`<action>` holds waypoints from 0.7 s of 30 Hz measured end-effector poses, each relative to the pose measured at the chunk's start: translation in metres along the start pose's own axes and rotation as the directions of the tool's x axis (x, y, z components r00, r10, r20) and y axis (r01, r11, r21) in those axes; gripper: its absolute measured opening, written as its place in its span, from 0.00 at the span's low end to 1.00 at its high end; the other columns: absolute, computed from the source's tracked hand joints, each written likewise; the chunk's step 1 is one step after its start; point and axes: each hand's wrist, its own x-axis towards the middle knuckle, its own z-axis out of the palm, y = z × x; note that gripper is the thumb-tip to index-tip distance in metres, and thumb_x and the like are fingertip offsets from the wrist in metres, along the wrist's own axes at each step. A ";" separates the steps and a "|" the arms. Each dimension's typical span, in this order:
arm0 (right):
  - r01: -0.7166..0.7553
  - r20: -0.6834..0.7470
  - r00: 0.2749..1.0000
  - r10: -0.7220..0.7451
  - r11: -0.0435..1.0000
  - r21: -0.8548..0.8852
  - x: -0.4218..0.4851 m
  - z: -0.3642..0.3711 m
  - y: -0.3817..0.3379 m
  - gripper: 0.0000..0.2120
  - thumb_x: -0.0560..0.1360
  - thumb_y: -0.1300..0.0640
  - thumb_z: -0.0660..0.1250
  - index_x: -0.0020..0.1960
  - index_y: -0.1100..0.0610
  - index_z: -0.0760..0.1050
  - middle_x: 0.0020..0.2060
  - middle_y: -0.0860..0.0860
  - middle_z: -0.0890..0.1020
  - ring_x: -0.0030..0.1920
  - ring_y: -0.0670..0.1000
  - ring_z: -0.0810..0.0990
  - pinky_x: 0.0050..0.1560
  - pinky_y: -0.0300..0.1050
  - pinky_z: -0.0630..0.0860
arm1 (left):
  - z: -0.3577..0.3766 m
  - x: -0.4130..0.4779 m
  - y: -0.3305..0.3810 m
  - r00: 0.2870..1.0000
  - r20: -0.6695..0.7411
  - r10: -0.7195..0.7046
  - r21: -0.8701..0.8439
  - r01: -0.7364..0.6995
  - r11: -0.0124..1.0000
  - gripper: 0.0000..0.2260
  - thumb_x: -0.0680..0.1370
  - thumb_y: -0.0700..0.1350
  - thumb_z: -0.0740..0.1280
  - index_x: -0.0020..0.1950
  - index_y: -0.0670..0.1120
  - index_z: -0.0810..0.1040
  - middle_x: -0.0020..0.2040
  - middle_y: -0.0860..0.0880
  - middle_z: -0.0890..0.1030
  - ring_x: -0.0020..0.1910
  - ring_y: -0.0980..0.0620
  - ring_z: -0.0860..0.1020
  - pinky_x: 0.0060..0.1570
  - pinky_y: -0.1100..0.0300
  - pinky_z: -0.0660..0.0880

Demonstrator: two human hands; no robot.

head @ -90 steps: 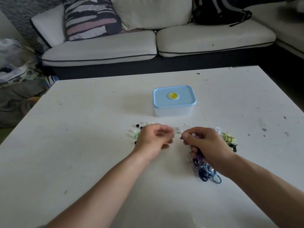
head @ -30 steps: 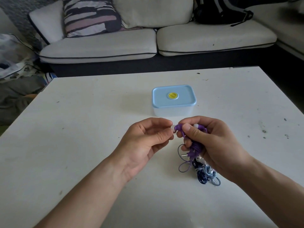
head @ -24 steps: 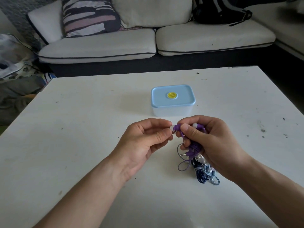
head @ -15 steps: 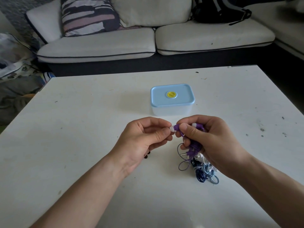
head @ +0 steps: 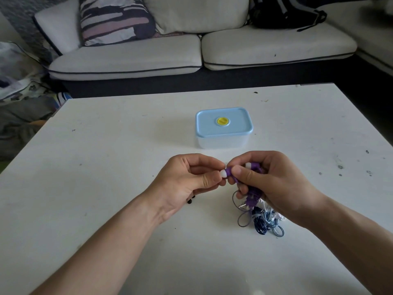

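purple earphones [head: 229, 172] mostly hidden, right hand [head: 276, 184] covering

A single wide-angle view from a camera worn on the person's head, facing forward and down over a white table [head: 95, 167]. Both forearms enter from the bottom edge. The left hand [head: 187, 179] and right hand [head: 276, 184] meet just below the frame's middle, near enough to show the white tips of the earphones [head: 229, 172] they hold. A box [head: 223, 124] stands just beyond them. The table's far edge crosses the upper third, and a sofa [head: 127, 60] fills the top. The table's side edges splay outward towards the lower corners.
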 end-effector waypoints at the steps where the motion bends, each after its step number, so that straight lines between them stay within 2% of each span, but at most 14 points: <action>1: 0.009 -0.011 1.000 -0.009 1.000 -0.026 0.000 0.000 0.000 0.04 0.74 0.60 0.71 0.44 0.61 0.83 0.35 0.56 0.82 0.30 0.50 0.77 0.38 0.48 0.79 | 0.000 0.000 -0.001 1.000 -0.006 -0.001 -0.001 0.001 1.000 0.07 0.61 0.41 0.75 0.37 0.49 0.86 0.38 0.45 0.85 0.36 0.52 0.83 0.38 0.65 0.78; 4: 0.030 -0.051 0.998 -0.035 0.995 -0.094 -0.001 0.002 -0.001 0.05 0.77 0.64 0.69 0.44 0.61 0.83 0.34 0.55 0.82 0.30 0.51 0.79 0.33 0.45 0.78 | 0.000 0.001 -0.003 1.000 -0.025 -0.002 -0.007 0.002 1.000 0.06 0.62 0.39 0.74 0.38 0.47 0.85 0.38 0.44 0.85 0.37 0.51 0.84 0.38 0.65 0.78; 9: 0.054 -0.092 0.993 -0.068 0.988 -0.147 -0.002 0.003 0.000 0.05 0.77 0.64 0.70 0.44 0.60 0.83 0.33 0.53 0.82 0.31 0.51 0.80 0.32 0.47 0.78 | 0.000 0.004 -0.006 0.999 -0.044 -0.005 -0.009 0.005 1.000 0.08 0.63 0.39 0.74 0.41 0.45 0.85 0.39 0.42 0.85 0.38 0.50 0.84 0.39 0.65 0.78; 12: 0.035 -0.062 0.997 -0.041 0.996 -0.085 -0.001 0.001 0.001 0.04 0.76 0.62 0.70 0.44 0.61 0.84 0.33 0.54 0.82 0.30 0.51 0.79 0.33 0.45 0.78 | 0.000 0.004 -0.006 0.999 -0.039 -0.013 -0.022 0.012 1.000 0.08 0.63 0.38 0.74 0.42 0.44 0.84 0.40 0.42 0.85 0.38 0.50 0.84 0.39 0.65 0.78; 16: -0.009 -0.003 1.000 0.009 1.000 0.003 0.001 -0.002 0.003 0.08 0.70 0.56 0.71 0.44 0.61 0.84 0.35 0.57 0.81 0.30 0.50 0.76 0.39 0.50 0.79 | 0.000 0.004 -0.005 1.000 -0.020 -0.017 -0.018 0.017 1.000 0.06 0.64 0.39 0.74 0.39 0.46 0.85 0.40 0.42 0.85 0.38 0.51 0.84 0.39 0.65 0.78; 21: -0.013 0.007 1.000 0.013 0.999 0.049 0.001 -0.002 0.005 0.07 0.70 0.57 0.71 0.43 0.61 0.84 0.34 0.55 0.81 0.30 0.50 0.75 0.37 0.44 0.79 | 0.001 0.004 -0.007 1.000 -0.020 -0.011 -0.016 0.010 1.000 0.06 0.64 0.38 0.74 0.38 0.47 0.86 0.40 0.43 0.85 0.39 0.51 0.84 0.40 0.65 0.78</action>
